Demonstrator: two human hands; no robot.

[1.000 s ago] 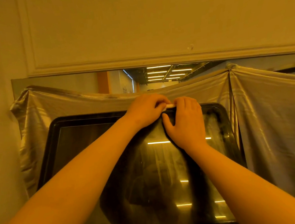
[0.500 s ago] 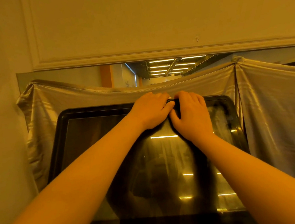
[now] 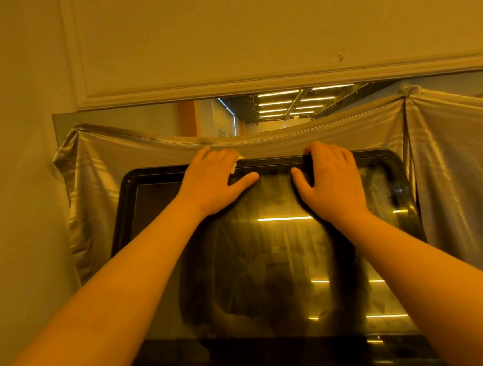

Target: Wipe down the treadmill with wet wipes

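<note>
The treadmill's console screen [image 3: 164, 252] is a glossy black panel with a rounded frame, tilted up toward me. My left hand [image 3: 214, 183] lies over the frame's top edge, left of centre, fingers curled over the rim and thumb stretched along the glass. A small white wet wipe [image 3: 234, 167] peeks out from under its fingers. My right hand [image 3: 331, 180] grips the same top edge to the right of centre, fingers hooked over the rim, thumb on the glass. A hand's width of bare rim separates the two hands.
A shiny grey cloth [image 3: 459, 173] hangs behind and beside the console, draped over a wall mirror [image 3: 286, 108] that shows ceiling lights. A plain wall [image 3: 11, 209] stands close on the left. The glass reflects lights and a dim figure.
The hands were touching at the middle of the top edge. They have slid apart along the rim, the left one to the left with the wipe, the right one to the right.
</note>
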